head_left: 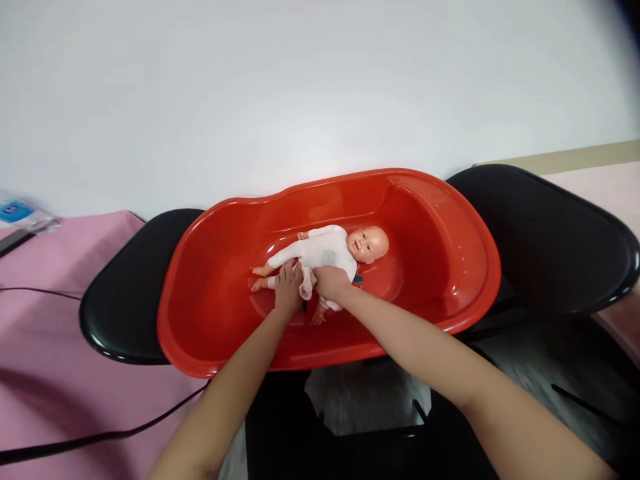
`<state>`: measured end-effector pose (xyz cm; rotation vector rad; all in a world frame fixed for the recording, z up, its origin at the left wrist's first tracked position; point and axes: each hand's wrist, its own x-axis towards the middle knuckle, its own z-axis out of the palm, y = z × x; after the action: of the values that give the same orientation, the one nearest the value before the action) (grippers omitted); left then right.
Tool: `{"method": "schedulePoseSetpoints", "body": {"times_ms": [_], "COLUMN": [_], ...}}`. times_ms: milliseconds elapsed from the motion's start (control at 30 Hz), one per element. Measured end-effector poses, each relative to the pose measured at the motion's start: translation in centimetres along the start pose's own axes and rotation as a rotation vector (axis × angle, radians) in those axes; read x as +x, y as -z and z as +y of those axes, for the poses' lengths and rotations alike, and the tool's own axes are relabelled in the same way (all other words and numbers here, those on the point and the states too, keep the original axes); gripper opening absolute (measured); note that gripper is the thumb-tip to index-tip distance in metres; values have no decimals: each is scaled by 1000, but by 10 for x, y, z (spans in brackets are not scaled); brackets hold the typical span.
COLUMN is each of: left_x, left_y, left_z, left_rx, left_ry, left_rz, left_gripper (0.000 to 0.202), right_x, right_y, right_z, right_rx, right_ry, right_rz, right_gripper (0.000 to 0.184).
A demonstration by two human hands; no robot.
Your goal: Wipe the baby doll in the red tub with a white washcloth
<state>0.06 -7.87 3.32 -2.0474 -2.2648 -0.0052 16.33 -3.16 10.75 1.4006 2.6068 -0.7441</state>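
A bald baby doll (325, 250) in white clothing lies on its back in a red baby bathtub (195, 313). Its head is toward the right and its bare feet point left. My left hand (289, 287) has its fingers curled over the doll's near leg. Beside it, at the doll's hip, my right hand (331, 281) is closed on a small pale pinkish cloth (306, 281), which bunches out between my two hands. The right fingertips are partly hidden. Below my right wrist, the doll's near arm shows, its hand resting on the tub floor.
Black chairs support the tub, one seat (135, 293) at the left and another (560, 247) at the right. A white wall (300, 87) rises behind. Pink fabric (45, 353) covers the left side, crossed by a black cord (115, 435). A plastic packet (23, 212) lies far left.
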Motion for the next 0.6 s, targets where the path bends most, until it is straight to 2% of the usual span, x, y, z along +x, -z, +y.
{"method": "schedulePoseSetpoints", "body": {"times_ms": [133,467,600], "left_x": [14,32,38], "left_y": [-10,-12,-13], "left_z": [-4,-14,-16], "left_rx": [47,-36,-42], "left_ry": [-78,-16,21], "left_rz": [-43,-62,-114], "left_gripper": [66,62,62], "right_x": [2,10,17], "right_y": [-3,3,0], "right_z": [4,8,15], "right_rx": [-30,-78,-77], "right_ry": [-21,-62,-67], "right_rz": [-6,-3,53], "right_gripper": [33,29,29]}}
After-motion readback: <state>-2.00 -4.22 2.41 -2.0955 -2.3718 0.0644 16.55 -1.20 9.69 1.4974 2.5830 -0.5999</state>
